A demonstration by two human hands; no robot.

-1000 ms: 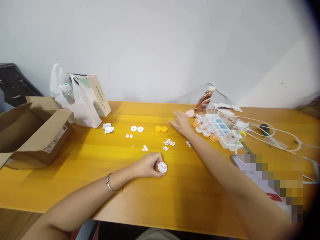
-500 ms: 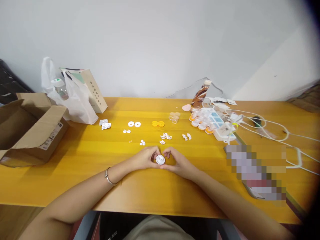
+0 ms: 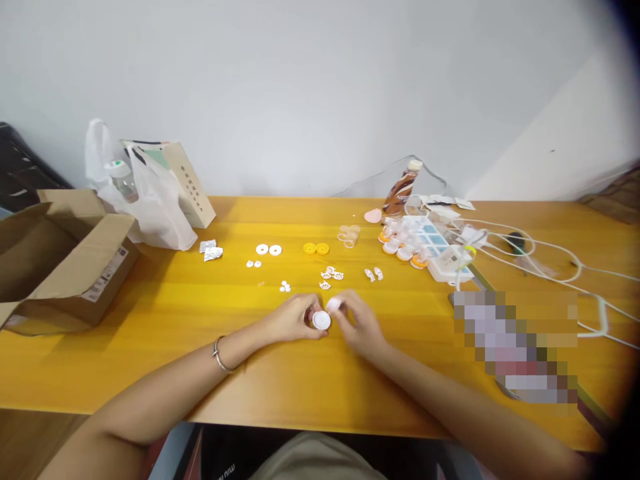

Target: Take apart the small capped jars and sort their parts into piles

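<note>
Between the thumb and fingers of my left hand [image 3: 295,317] is a round white plastic cap-like part [image 3: 321,321], its round face turned up. Just right of it, my right hand [image 3: 361,325] pinches a smaller white piece [image 3: 333,305], partly hidden by the fingers; its exact kind I cannot make out. Beyond the hands lie small white fan-shaped parts [image 3: 325,285], white discs [image 3: 285,287], two white slotted pieces [image 3: 374,274], two yellow rings [image 3: 316,249] and two white rings [image 3: 269,249]. Clear plastic cups [image 3: 349,235] stand farther back.
An open cardboard box [image 3: 107,267] and a white plastic bag [image 3: 160,223] occupy the left. On the right are capped clear containers [image 3: 404,248], a drink bottle [image 3: 401,190], a power strip [image 3: 450,263], white cables [image 3: 560,253] and a pixelated item [image 3: 515,353].
My right hand has lifted a smaller white piece off the round part and drawn it slightly up and right. My left hand still holds the round part in nearly the same place.
</note>
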